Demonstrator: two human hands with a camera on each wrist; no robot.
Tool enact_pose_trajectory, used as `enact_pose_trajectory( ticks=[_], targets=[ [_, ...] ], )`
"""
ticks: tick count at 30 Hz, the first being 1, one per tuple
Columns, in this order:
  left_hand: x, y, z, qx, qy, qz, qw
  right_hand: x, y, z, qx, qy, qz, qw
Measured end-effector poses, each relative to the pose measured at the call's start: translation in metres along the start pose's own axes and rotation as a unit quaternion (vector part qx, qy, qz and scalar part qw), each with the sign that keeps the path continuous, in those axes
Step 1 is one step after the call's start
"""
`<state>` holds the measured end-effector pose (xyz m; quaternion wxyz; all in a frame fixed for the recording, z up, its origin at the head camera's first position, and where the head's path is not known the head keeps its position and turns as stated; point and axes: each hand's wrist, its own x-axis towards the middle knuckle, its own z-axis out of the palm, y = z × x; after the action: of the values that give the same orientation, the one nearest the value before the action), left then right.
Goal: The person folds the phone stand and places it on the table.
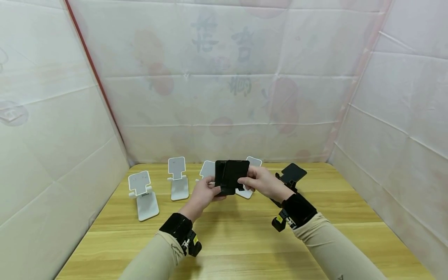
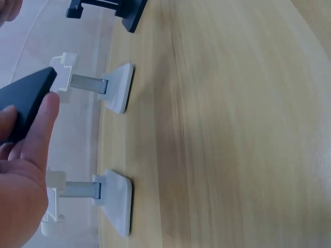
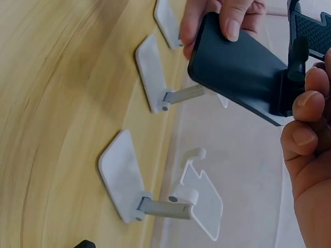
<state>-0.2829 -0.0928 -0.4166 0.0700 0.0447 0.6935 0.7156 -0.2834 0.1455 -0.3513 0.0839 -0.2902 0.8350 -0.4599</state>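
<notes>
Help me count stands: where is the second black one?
In the head view, the black plastic phone stand stands on the wooden table, right of the row, behind the right hand.

Probably a makeshift recording booth: wooden table (image 1: 245, 241) enclosed by white printed sheeting (image 1: 224, 77) on three sides.

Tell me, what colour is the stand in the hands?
Black. The stand held by both hands shows best in the head view.

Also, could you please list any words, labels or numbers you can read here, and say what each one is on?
No text can be read.
Backdrop sheet: faint dark characters show through, too blurred to read.
Wrist straps: small yellow tags, too small to read.
Black phone stand and white phone stands: no markings visible.
</notes>
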Motion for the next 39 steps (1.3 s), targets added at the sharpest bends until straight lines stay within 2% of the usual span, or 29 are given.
enact_pose_trajectory(
  ticks=[4, 9, 17, 19, 27, 32, 39],
  targets=[
    [0.000, 0.002, -0.002, 0.019, 0.038, -0.002, 0.9991, 0.002, 0.001, -0.001, -0.034, 0.008, 0.017, 0.999],
    [0.001, 0.003, -0.006, 0.043, 0.057, -0.005, 0.9974, 0.002, 0.001, 0.000, -0.054, 0.010, 0.018, 0.998],
    [0.004, 0.002, -0.010, 0.051, 0.059, -0.002, 0.9970, 0.005, 0.009, 0.002, -0.080, 0.008, -0.006, 0.997],
    [0.004, 0.002, -0.010, 0.050, 0.061, -0.009, 0.9969, 0.006, 0.013, 0.003, -0.082, 0.011, -0.015, 0.996],
    [0.003, -0.002, -0.008, 0.053, 0.049, 0.000, 0.9974, 0.006, 0.020, 0.005, -0.076, 0.012, -0.048, 0.996],
    [0.002, -0.002, -0.008, 0.060, 0.046, 0.001, 0.9971, 0.005, 0.021, 0.007, -0.092, 0.026, -0.048, 0.994],
    [0.002, -0.002, -0.007, 0.089, 0.036, 0.011, 0.9953, 0.003, 0.025, 0.008, -0.129, 0.053, -0.078, 0.987]
  ],
)
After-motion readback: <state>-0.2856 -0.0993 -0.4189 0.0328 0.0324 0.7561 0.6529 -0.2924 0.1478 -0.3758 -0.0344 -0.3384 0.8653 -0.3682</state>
